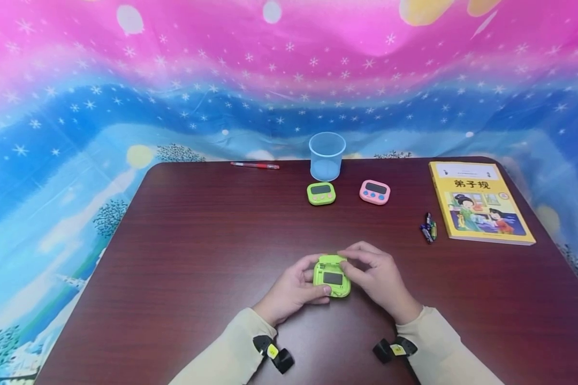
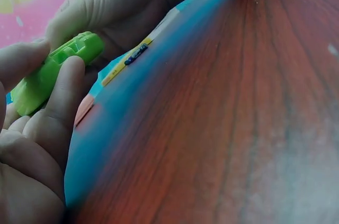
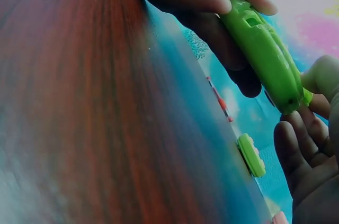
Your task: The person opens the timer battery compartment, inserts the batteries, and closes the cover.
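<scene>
A small green digital timer (image 1: 332,289) is held above the table with its back turned up, showing a dark rectangular patch. My left hand (image 1: 294,286) grips it from the left, thumb on the near edge of the back. At the far edge, a green battery cover (image 1: 332,259) stands raised from the case. My right hand (image 1: 378,275) pinches this cover between thumb and fingers; in the right wrist view only a bit of the cover (image 3: 307,97) shows beside the thumb. Whether the cover is hinged or loose I cannot tell. The timer's body (image 3: 270,65) appears edge-on there.
Farther back lie another green timer (image 1: 321,193) and a pink timer (image 1: 374,192), both screen up. Behind them stands a blue translucent cup (image 1: 326,160), with a red pen (image 1: 255,166) to its left. Several small batteries (image 1: 428,229) lie beside a yellow book (image 1: 484,206) at right.
</scene>
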`<move>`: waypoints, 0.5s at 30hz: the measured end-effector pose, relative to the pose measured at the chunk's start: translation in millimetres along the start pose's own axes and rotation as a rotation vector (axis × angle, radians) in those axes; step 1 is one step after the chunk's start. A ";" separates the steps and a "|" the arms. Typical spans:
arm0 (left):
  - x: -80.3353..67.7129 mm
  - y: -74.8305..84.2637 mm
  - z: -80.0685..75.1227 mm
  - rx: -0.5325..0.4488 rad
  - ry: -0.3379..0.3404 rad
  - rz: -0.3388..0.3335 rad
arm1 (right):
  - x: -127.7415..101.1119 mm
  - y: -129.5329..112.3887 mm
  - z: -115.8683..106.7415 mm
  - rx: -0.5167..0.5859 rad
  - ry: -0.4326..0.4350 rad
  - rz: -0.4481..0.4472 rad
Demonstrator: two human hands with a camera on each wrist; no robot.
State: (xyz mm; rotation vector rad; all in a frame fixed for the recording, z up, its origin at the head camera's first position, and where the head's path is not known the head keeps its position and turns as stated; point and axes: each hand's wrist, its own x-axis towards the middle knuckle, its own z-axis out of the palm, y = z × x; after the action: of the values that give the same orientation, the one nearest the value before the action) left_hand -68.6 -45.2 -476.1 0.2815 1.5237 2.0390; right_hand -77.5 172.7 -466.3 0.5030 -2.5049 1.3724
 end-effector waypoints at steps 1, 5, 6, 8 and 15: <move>-0.2 0.6 -0.3 0.001 0.005 0.003 | 0.6 -0.2 0.0 -0.002 0.005 0.007; -2.9 3.7 -3.9 0.003 0.033 0.014 | 4.0 1.7 0.1 -0.001 0.028 0.038; -3.8 4.3 -5.6 0.001 0.037 0.017 | 4.6 3.1 0.0 -0.004 0.034 0.049; -5.4 4.9 -10.0 0.001 0.044 0.020 | 5.3 6.6 -0.9 -0.004 0.047 0.077; -9.4 5.1 -24.1 -0.006 0.076 0.028 | 3.4 24.0 -8.4 -0.033 0.070 0.165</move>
State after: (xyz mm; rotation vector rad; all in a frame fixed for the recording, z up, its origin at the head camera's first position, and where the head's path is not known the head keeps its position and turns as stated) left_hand -74.4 -70.9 -477.8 0.2264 1.5672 2.0975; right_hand -90.0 191.2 -479.0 0.2420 -2.5559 1.3773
